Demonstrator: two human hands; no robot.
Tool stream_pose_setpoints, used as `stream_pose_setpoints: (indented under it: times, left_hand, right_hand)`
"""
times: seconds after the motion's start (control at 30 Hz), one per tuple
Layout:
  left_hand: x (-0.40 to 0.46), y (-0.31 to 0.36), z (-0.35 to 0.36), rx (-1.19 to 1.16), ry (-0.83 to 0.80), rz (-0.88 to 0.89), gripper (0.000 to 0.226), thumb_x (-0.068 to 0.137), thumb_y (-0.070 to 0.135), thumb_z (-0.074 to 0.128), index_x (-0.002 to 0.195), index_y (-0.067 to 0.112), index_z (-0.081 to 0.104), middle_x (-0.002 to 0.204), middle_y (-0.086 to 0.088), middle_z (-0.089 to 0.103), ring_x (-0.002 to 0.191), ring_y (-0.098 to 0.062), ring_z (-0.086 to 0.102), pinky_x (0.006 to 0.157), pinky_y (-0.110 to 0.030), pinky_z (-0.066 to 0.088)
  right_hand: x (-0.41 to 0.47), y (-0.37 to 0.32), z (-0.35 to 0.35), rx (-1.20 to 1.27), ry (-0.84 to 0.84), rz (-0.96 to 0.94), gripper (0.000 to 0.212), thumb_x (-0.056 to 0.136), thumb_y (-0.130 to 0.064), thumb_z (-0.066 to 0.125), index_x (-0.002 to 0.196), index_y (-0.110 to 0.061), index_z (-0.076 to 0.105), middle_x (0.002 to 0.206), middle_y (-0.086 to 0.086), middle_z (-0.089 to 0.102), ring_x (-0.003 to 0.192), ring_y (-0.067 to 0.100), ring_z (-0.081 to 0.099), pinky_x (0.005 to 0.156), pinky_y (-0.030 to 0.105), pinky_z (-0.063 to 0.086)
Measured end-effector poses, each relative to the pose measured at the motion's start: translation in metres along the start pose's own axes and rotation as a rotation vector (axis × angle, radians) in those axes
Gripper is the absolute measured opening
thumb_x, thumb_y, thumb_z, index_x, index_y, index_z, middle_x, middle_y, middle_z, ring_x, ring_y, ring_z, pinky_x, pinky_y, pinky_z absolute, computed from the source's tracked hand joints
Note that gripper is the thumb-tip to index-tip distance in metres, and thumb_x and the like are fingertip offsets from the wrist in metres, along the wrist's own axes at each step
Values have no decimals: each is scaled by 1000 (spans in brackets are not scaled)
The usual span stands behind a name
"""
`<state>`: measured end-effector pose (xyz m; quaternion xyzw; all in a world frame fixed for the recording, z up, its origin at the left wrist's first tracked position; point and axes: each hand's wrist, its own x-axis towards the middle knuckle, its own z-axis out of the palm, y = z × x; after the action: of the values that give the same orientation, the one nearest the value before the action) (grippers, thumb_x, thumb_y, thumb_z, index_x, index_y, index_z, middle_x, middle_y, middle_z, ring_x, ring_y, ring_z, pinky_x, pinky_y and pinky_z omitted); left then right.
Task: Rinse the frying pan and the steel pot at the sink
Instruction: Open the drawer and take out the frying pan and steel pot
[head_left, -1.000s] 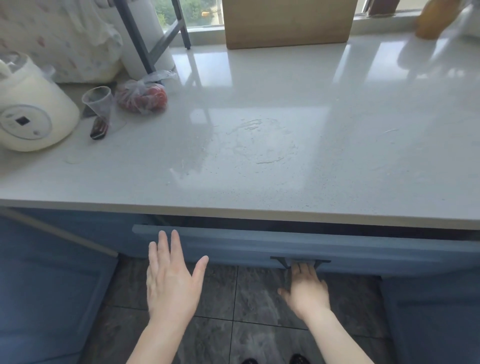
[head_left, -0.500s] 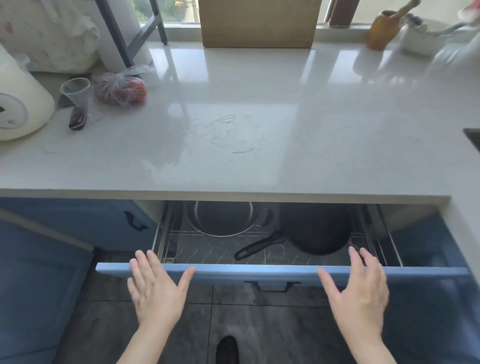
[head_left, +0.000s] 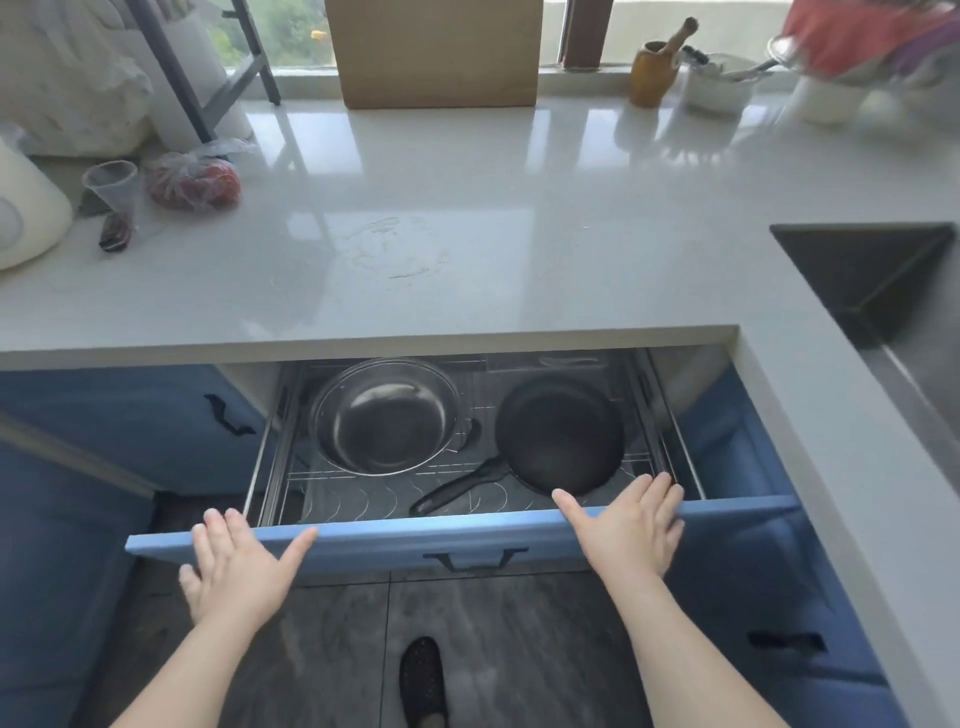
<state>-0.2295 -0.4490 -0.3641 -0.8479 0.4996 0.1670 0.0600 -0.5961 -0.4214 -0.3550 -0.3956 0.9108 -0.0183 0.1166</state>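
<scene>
The blue drawer stands pulled out under the countertop, and both my hands lie flat on its front edge. My left hand is spread open, fingers fanned over the panel, gripping nothing. My right hand is open too, its fingertips reaching over the edge so that they cover the near rim of the frying pan. That black pan sits in the right half of the wire rack, its handle pointing left toward me. The steel pot sits in the left half, just beside it; the pot's far rim is shadowed by the countertop's overhang. The sink is off to my right, cut by the picture's edge. Things along the window at far right are blurred beyond telling.
</scene>
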Motion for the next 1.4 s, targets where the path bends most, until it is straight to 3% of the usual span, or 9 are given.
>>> stream_pose_setpoints:
  times: [0.47, 1.4]
  left_hand:
    - [-73, -50, 18, 8, -13, -33, 110, 78, 83, 30, 156, 10, 3, 165, -6, -7, 151, -21, -7, 120, -48, 10]
    - [-86, -55, 8, 120, -77, -49, 109, 80, 85, 25, 156, 10, 4, 165, -6, -4, 151, -21, -5, 119, -47, 13]
  right_hand:
    - [-70, 56, 11, -24, -45, -3, 125, 68, -90, 38, 151, 2, 19, 159, 18, 16, 147, 33, 7, 114, 48, 22]
    - [-84, 71, 4, -45, -93, -13, 120, 72, -91, 26, 153, -3, 10, 162, 12, 9, 149, 27, 3, 116, 47, 19]
